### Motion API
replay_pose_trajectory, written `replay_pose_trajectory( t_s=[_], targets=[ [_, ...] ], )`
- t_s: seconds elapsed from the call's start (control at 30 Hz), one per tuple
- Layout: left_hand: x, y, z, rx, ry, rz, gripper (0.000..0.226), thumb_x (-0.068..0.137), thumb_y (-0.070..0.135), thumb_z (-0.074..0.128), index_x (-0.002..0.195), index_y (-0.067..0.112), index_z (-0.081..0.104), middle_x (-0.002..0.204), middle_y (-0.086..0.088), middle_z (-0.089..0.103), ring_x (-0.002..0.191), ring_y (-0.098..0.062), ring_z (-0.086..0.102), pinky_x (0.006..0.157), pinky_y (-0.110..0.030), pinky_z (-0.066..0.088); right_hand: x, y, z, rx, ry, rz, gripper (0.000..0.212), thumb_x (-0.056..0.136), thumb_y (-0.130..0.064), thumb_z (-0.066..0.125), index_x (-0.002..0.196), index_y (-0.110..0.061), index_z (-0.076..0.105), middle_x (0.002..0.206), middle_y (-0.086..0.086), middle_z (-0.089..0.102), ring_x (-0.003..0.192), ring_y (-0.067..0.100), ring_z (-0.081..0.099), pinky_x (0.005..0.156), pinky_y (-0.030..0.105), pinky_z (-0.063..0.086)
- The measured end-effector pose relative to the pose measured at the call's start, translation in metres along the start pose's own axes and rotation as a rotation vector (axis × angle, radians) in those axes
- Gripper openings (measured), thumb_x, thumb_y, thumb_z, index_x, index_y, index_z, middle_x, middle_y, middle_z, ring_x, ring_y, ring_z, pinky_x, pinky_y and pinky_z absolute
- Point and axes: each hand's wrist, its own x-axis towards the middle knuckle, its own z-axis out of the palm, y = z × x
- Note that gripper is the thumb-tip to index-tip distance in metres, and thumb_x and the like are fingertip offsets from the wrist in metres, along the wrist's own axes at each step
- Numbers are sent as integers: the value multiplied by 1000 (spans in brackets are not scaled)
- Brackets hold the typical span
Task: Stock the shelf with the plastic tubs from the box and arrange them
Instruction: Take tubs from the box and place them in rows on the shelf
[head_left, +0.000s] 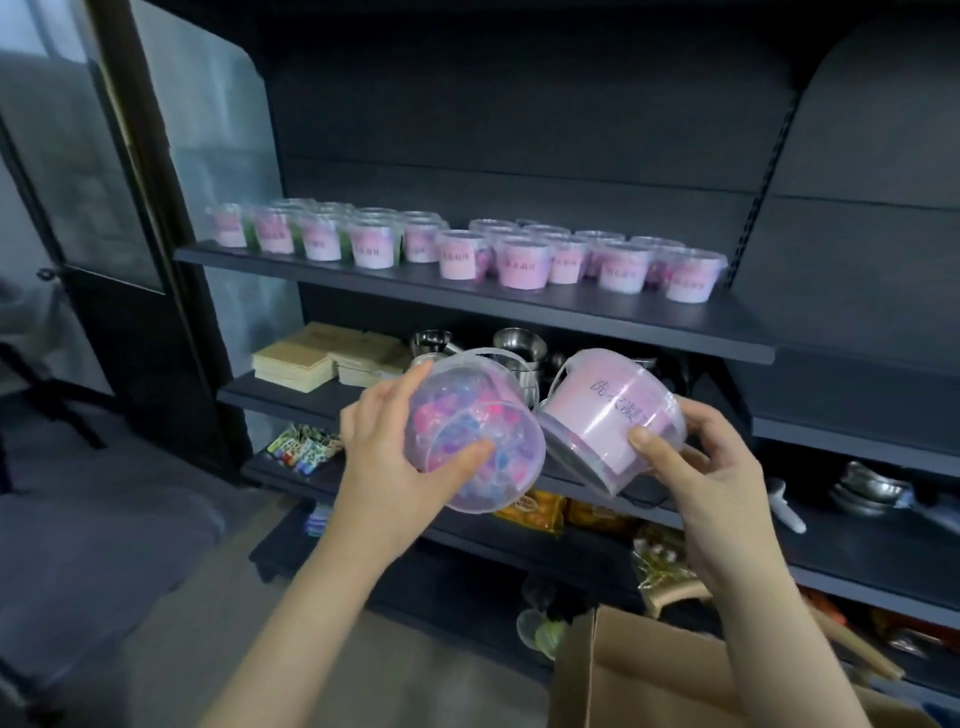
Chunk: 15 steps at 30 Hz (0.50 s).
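My left hand grips a clear plastic tub filled with pink and blue pieces, tipped so its base faces me. My right hand holds a second tub with a pink label, tilted on its side. The two tubs touch in front of the lower shelves. Above them, the dark shelf carries several pink-labelled tubs in rows from left to right. The open cardboard box stands at the bottom right, below my right forearm.
Lower shelves hold stacked tan pads, steel pots, small colourful packets, orange snack bags and metal dishes. A dark door frame stands to the left. Grey floor lies at the lower left.
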Motion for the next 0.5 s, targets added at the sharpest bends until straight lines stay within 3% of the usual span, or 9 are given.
replay_pose_trajectory(
  t_s=[0.1,0.2,0.3,0.4,0.5],
  targets=[
    [37,-11,11,-40,-52,-12,87,65,74,64,139,42,33,129,12,35,128,-7,22,98,-19,24,32,2,8,-53,48,-20,27,75,-23,76,101,-29,68,102,-5,71,95,17,67,80,31,54],
    [81,-24,26,-15,-117,8,97,63,73,58,147,33,28,132,9,34,130,-8,22,100,-23,23,76,13,9,-99,110,-55,25,78,-20,77,100,-29,68,103,-6,71,97,19,67,78,30,55],
    [129,-42,45,15,-149,54,100,65,74,58,148,30,26,129,11,33,130,-9,22,100,-24,24,135,29,9,-173,145,-118,28,76,-24,79,101,-31,68,110,-2,68,98,19,66,86,36,54],
    [183,-59,70,51,-148,69,101,62,74,54,149,30,25,128,12,32,131,-10,21,100,-24,25,209,41,9,-321,134,-210,35,75,-26,80,106,-33,66,116,-4,63,103,11,61,88,24,51],
    [232,-77,94,68,-145,81,98,67,76,60,148,33,24,126,13,29,130,-11,21,100,-25,25,282,53,9,-491,92,-276,41,72,-28,82,107,-37,62,117,-9,58,110,12,54,93,29,47]
  ],
)
